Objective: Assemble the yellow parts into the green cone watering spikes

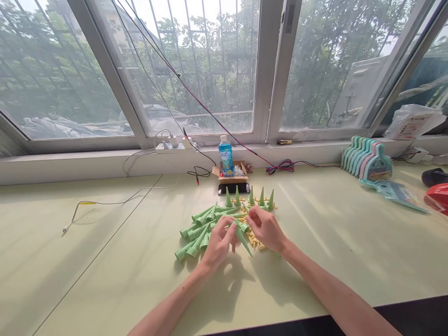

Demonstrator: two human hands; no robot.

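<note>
Near the middle of the table, my left hand [220,240] is closed on a green plastic spike [244,241], whose pointed end slants down to the right. My right hand [266,227] is just beside it, fingers pinched together; what they hold, if anything, is hidden. Left of and behind my left hand lies a pile of green hollow spikes [196,233] with ribbed round ends. Small yellow plastic pieces [257,243] are heaped partly under my right hand. Behind the hands, several green spikes [261,196] stand upright with yellow cross-pieces at their bases.
Behind the spikes lie a black phone [234,188] and a small cardboard box [241,178] with a blue-labelled bottle [226,156]. A white cable [115,203] crosses the left side. Pastel plastic items [367,158] and a red object [437,198] are at the right.
</note>
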